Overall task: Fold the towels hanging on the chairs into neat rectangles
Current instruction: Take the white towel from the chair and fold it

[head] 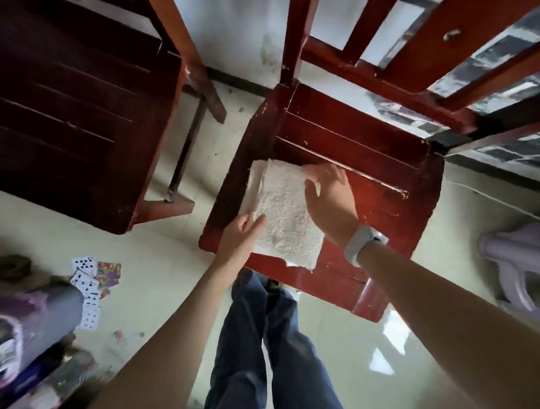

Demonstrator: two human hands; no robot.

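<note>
Both hands' fingers lay straight, released, on the folded white terry towel [285, 214] at the red wooden chair seat's [385, 208] front-left corner: left hand [241, 237] on its near-left edge, right hand [330, 197] on its right side, fingertips blurred.

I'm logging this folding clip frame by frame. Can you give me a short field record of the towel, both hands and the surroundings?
towel: white towel, folded, flat on red chair seat
left hand: left hand fingers resting on the towel's near left edge
right hand: right hand laid flat on its right side
wrist: watch on right arm
second chair: dark chair to the left
floor: playing cards scattered
</note>
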